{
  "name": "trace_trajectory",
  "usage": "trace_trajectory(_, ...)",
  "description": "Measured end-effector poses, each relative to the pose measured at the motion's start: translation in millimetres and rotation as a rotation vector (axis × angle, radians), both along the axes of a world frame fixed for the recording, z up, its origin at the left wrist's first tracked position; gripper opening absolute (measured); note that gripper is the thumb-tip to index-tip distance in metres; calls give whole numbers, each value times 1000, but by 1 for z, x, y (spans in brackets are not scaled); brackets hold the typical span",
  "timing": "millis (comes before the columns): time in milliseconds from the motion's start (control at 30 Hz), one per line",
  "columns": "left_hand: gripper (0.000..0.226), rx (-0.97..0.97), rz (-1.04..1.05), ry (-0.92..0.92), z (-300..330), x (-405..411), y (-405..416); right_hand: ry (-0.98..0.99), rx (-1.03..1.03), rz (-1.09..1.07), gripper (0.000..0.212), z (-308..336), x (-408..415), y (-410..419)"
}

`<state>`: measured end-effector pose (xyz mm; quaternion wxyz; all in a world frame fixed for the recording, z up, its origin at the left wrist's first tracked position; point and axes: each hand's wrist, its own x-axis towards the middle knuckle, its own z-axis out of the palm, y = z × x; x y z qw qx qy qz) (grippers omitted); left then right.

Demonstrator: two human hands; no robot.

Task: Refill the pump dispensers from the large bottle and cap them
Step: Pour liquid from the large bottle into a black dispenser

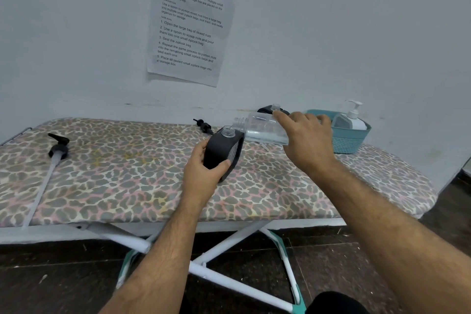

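My left hand [204,168] grips a black dispenser bottle [222,151] with an open clear neck, tilted slightly on the ironing board [127,181]. My right hand [305,140] holds the large clear bottle [262,129] on its side, its threaded mouth just above and right of the dispenser's neck. Clear liquid lies along its lower side. A second black dispenser [272,109], uncapped, stands behind the large bottle. One black pump head with a long tube [57,150] lies at the left; a smaller black pump [204,126] lies near the wall.
A teal basket [351,139] at the right end of the board holds a white pump bottle [353,116]. A printed sheet [191,20] hangs on the wall. The board's white and teal legs [216,250] stand on a dark floor.
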<state>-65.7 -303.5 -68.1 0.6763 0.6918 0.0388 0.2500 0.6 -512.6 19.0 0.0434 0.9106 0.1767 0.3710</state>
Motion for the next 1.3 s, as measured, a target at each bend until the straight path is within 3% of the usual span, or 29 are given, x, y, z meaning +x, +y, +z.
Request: trace_trajectory(1300, 54, 25, 13, 6, 0, -3, 1, 11, -21, -33, 66, 0, -3, 2)
